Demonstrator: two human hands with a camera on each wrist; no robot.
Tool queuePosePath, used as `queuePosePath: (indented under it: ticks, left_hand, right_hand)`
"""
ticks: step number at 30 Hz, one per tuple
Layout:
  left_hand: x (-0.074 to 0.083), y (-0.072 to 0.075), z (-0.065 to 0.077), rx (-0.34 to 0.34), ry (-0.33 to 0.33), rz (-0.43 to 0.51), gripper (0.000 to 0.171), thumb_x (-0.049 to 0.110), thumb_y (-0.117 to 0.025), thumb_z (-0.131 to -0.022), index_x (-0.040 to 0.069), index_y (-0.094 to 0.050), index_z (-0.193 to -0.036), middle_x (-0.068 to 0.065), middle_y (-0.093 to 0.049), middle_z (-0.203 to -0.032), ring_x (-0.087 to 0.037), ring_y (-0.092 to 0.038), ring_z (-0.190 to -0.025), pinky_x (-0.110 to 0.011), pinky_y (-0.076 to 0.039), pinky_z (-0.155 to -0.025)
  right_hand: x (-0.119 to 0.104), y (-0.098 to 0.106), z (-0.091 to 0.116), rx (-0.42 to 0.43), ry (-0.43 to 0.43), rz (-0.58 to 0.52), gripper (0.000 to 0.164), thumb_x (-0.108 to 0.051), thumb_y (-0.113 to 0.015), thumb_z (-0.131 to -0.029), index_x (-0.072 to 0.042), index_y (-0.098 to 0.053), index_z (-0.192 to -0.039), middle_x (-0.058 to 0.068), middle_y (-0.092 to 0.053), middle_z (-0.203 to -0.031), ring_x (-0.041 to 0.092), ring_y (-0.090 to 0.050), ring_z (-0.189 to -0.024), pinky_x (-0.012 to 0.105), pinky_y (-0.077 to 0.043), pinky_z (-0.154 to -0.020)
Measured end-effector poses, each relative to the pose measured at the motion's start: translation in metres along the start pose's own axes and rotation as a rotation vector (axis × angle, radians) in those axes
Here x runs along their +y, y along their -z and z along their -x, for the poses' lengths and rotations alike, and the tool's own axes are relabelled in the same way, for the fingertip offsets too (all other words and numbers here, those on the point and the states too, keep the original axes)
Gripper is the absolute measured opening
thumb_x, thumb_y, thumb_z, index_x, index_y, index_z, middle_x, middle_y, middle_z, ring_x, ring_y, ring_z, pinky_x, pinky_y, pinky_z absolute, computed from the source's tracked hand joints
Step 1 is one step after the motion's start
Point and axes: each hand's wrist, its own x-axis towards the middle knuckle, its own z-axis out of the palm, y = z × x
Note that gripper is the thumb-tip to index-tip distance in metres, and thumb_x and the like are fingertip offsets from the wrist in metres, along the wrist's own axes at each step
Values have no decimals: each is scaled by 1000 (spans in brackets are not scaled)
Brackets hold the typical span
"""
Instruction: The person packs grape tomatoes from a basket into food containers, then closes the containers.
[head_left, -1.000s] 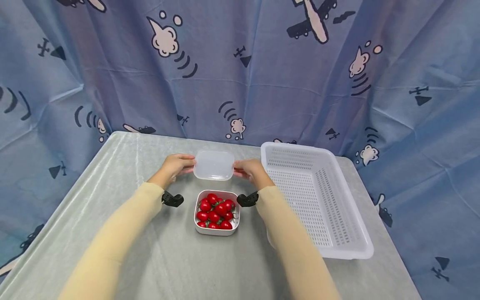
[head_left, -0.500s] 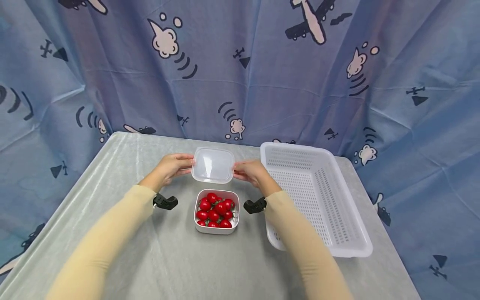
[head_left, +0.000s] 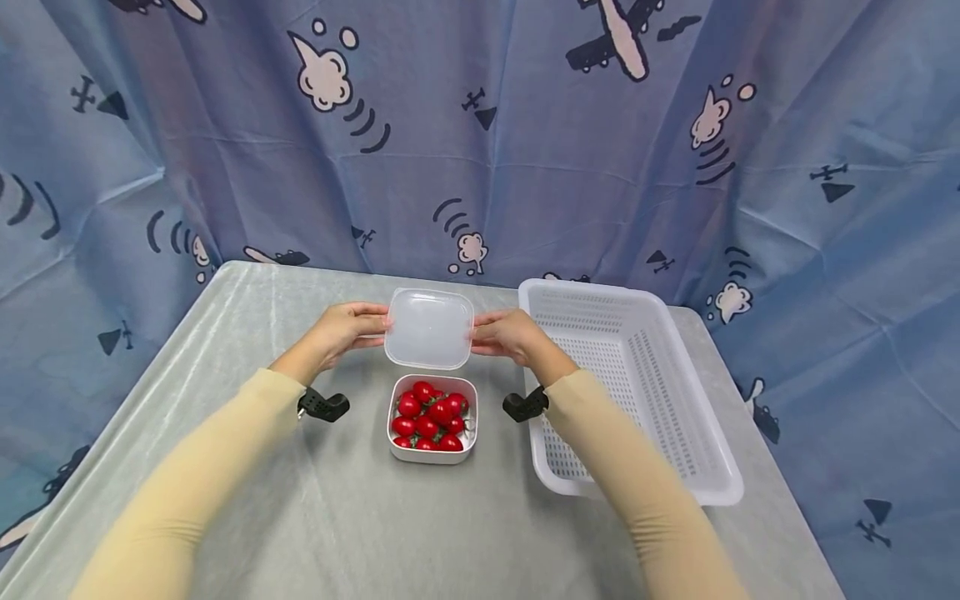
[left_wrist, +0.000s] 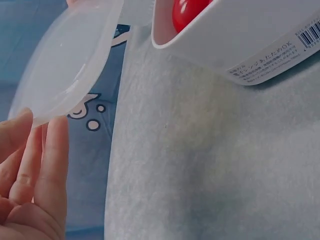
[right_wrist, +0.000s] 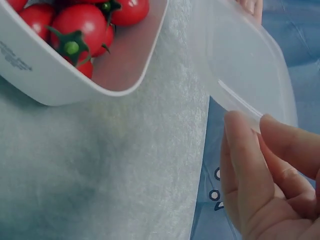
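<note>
A translucent plastic lid (head_left: 430,329) is held up behind the white container (head_left: 433,457), tilted toward the head camera. My left hand (head_left: 341,332) pinches its left edge; in the left wrist view the thumb and fingertips (left_wrist: 57,132) meet at the rim. On the opposite edge my right hand (head_left: 513,337) pinches it between thumb and fingers, as the right wrist view shows with the lid (right_wrist: 250,65) close up. Red cherry tomatoes (head_left: 427,408) with green stems fill most of the uncovered container. A printed label (left_wrist: 280,57) with a barcode is on the container's side.
A large white perforated plastic basket (head_left: 731,467) stands on the right of the table, partly behind my right forearm. Grey cloth covers the table (head_left: 352,517). Behind its far edge hangs a blue patterned curtain (head_left: 420,133).
The lid has tilted up more to face the head camera and risen slightly in view, still between both hands. My forearms have spread apart. The container of tomatoes stays in place.
</note>
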Motion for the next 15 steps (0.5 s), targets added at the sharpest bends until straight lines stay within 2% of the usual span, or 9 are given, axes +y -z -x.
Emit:
queuePosePath:
  ticks: [5, 12, 15]
  left_hand:
    - [-1, 0, 1, -18, -30, -9, 45, 2, -63, -95, -13, -49, -136, 11, -67, -92, -1, -67, -84, -23, -60, -83]
    - [-3, -3, 4, -28, -62, -24, 40, 0, -65, -93, -12, -53, -129, 11, -69, -91, -3, -69, -85, -27, -61, -84]
    - [-5, -3, 7, -29, -80, -38, 36, 0, -65, -93, -11, -55, -126, 12, -70, -91, -3, -69, -85, -27, -60, -85]
  right_hand:
    - [2, -1, 6, 5, 14, 41, 37, 7, -62, -92, 12, -57, -128, 1, -65, -82, 7, -67, -71, 33, -58, -90]
    - [6, 1, 12, 13, 46, 80, 31, 8, -64, -91, 13, -61, -121, 1, -67, -82, 7, -67, -72, 28, -61, -84]
    - [6, 2, 15, 12, 59, 122, 30, 7, -65, -90, 12, -62, -120, 1, -67, -85, 7, -66, -74, 29, -60, -85]
